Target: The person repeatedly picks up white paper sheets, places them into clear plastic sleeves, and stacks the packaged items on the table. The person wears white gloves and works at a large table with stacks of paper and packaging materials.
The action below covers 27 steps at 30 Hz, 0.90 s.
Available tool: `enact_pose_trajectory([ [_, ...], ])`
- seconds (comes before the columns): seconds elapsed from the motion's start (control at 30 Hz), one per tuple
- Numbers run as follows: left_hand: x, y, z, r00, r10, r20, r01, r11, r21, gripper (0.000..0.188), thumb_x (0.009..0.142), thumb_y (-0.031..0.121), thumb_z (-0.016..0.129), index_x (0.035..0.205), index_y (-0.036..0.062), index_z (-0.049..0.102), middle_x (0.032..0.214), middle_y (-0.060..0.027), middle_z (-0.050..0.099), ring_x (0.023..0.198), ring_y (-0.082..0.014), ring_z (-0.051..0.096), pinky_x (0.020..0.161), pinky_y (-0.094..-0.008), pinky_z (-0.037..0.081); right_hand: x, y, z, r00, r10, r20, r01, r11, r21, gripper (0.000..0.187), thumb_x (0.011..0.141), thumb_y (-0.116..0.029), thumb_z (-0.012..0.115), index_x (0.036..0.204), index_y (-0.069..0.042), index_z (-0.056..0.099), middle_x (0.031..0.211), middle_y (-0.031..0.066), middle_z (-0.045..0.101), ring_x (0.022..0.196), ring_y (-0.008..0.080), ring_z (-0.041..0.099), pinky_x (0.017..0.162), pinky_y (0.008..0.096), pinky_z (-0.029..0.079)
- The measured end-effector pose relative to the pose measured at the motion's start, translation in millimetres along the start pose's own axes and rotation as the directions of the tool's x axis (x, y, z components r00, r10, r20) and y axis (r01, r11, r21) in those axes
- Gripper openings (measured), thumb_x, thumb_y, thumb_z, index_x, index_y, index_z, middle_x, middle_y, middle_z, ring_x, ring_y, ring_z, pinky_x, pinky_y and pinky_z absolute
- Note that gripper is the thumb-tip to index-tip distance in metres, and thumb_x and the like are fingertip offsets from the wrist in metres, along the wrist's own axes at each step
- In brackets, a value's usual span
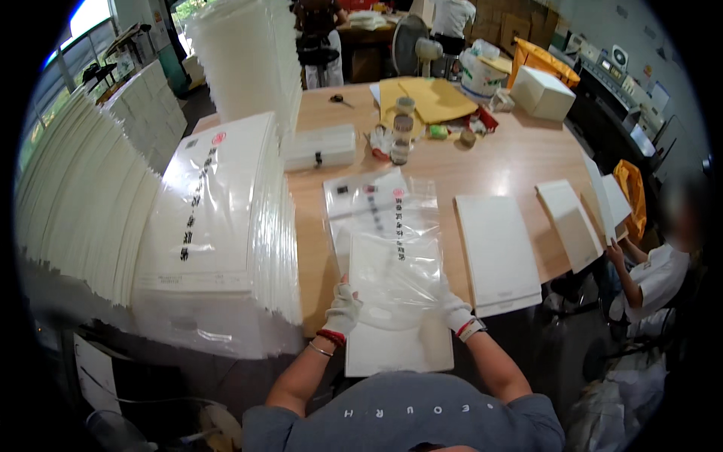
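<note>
In front of me, a white paper pad (398, 351) lies partly inside a clear plastic bag (422, 218), its near end sticking out toward my body. The bag has dark and red print and rests over a white printed sheet. My left hand (343, 309), in a white glove, grips the pad's left edge near the bag's mouth, thumb on top. On the opposite side my gloved right hand (455, 309) closes on the bag's right edge; some of its fingers are hidden.
Tall stacks of bagged paper (203, 218) stand at my left. White pads (498, 248) lie to the right, where another person (655, 271) holds sheets. Farther back are a white case (320, 147), a clear jar (401, 139), yellow envelopes (433, 98) and scissors (340, 100).
</note>
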<state>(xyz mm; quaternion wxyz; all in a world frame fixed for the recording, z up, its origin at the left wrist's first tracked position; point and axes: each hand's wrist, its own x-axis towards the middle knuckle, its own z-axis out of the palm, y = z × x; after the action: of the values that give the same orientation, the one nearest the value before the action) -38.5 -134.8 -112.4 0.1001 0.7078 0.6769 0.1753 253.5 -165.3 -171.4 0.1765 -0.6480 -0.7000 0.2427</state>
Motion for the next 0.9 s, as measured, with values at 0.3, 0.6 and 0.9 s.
enact_pose_trajectory([
  [0.3, -110.1, -7.3, -19.7, 0.994, 0.084, -0.066, -0.105, 0.873, -0.476, 0.015, 0.079, 0.004, 0.053, 0.090, -0.0025, 0.045, 0.100, -0.0225, 0.046, 0.075, -0.0360, 0.050, 0.064, -0.0421, 0.042, -107.8, -76.5, -53.3, 0.986, 0.165, 0.006, -0.164, 0.979, 0.125, 0.066, 0.086, -0.016, 0.046, 0.139, -0.003, 0.008, 0.104, 0.0254, 0.056, 0.075, 0.0379, 0.060, 0.062, 0.0429, 0.047],
  [0.6, -161.2, -38.6, 22.1, 0.933, -0.021, 0.359, 0.283, 0.658, -0.698, 0.026, 0.083, 0.011, 0.051, 0.105, -0.0032, 0.050, 0.111, -0.0222, 0.048, 0.087, -0.0310, 0.054, 0.070, -0.0368, 0.046, -163.8, -111.3, -68.7, 0.875, 0.390, 0.287, -0.420, 0.906, 0.050, 0.054, 0.088, -0.030, 0.045, 0.132, -0.005, 0.027, 0.106, 0.0264, 0.054, 0.069, 0.0394, 0.059, 0.057, 0.0491, 0.045],
  [0.9, -144.3, -1.3, -42.8, 0.943, -0.214, 0.255, 0.322, 0.780, -0.537, 0.005, 0.078, 0.007, 0.049, 0.078, 0.0013, 0.048, 0.073, -0.0130, 0.057, 0.068, -0.0223, 0.060, 0.057, -0.0348, 0.045, -140.1, -88.1, -68.3, 0.981, 0.186, -0.059, -0.183, 0.982, 0.048, 0.031, 0.085, -0.026, 0.048, 0.114, -0.015, 0.053, 0.066, 0.0185, 0.059, 0.061, 0.0370, 0.058, 0.049, 0.0418, 0.046],
])
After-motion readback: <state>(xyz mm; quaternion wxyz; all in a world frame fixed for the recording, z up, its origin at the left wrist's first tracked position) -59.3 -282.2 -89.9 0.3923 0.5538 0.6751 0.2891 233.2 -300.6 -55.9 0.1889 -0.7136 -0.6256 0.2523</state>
